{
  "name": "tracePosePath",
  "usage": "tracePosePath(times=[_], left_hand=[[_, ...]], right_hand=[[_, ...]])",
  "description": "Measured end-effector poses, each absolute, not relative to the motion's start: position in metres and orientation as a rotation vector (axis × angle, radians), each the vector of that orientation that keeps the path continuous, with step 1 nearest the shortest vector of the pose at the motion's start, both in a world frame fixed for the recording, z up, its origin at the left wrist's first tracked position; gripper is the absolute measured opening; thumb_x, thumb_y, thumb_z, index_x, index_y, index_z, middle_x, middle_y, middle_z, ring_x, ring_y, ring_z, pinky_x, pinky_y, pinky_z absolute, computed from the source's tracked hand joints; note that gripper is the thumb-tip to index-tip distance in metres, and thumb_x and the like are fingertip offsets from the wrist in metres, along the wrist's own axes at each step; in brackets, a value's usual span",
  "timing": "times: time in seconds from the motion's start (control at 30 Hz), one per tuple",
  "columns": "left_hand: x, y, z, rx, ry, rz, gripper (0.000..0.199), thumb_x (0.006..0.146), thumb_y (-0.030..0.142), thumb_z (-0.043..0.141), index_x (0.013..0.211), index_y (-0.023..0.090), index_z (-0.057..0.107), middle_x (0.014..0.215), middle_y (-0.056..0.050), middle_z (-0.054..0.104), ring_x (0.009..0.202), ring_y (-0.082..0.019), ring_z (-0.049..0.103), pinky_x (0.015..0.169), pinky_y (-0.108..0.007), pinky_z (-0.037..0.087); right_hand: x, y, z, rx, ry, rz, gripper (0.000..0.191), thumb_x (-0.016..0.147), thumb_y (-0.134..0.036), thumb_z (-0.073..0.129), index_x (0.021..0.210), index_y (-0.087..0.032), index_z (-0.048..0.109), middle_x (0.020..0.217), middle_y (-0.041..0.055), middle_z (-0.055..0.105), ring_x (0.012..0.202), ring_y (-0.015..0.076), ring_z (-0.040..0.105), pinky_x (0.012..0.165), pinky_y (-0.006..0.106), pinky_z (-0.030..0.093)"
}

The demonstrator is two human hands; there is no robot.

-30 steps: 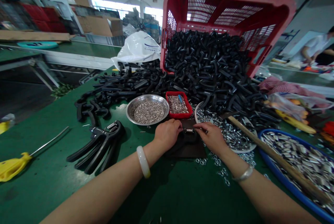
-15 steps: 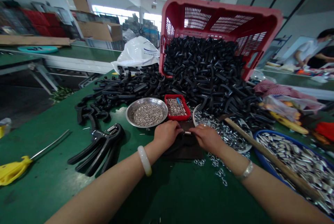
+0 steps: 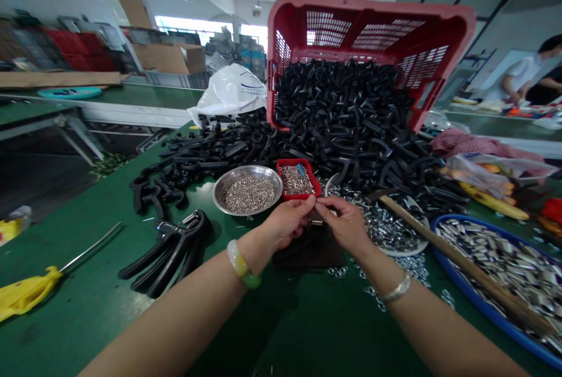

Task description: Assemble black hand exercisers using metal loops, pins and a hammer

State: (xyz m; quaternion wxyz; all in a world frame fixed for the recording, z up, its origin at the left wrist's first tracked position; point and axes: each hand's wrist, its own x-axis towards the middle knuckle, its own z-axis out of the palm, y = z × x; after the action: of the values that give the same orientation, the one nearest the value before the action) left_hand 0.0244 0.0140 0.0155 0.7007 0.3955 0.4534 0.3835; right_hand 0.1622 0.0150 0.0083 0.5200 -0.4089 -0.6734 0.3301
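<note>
My left hand (image 3: 287, 222) and my right hand (image 3: 345, 225) meet with thumbs and fingertips pinched together, just in front of the red tray. What they pinch is too small to make out. Right below the fingertips a small metal spring (image 3: 316, 222) shows on a dark piece resting on a black plate (image 3: 322, 257). Beyond my hands stand a steel bowl (image 3: 219, 204) of small metal pins and a red tray (image 3: 317, 187) of longer pins. Hand grippers (image 3: 175, 248) with black handles and springs lie to the left.
A tipped red crate (image 3: 373, 8) spills black handles (image 3: 342, 96) across the back. A wooden-handled hammer (image 3: 456, 257) spans a white dish of metal rings and a blue basin (image 3: 456, 283) of metal sleeves. Left lies a yellow-handled screwdriver (image 3: 30, 292). Another person (image 3: 522, 81) works at far right.
My hands have come together, from either side of the spring to fingertips touching just above it. The left wrist has turned, and its bangle has shifted.
</note>
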Motion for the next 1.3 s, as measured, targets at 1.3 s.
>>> tracePosePath(times=[1.3], left_hand=[[-0.028,-0.003,-0.005,2.697,1.724,0.555,0.023,0.084,0.027,0.041,0.100,0.027,0.058,0.081,0.000,0.065,0.072,-0.016,0.057,0.059,-0.025,0.041]], right_hand=[[0.149,-0.006,-0.002,-1.285,-2.738,-0.508,0.022,0.078,-0.004,0.040,0.084,-0.012,0.059,0.083,0.0108,0.057,0.085,0.0232,0.047,0.070,0.029,0.039]])
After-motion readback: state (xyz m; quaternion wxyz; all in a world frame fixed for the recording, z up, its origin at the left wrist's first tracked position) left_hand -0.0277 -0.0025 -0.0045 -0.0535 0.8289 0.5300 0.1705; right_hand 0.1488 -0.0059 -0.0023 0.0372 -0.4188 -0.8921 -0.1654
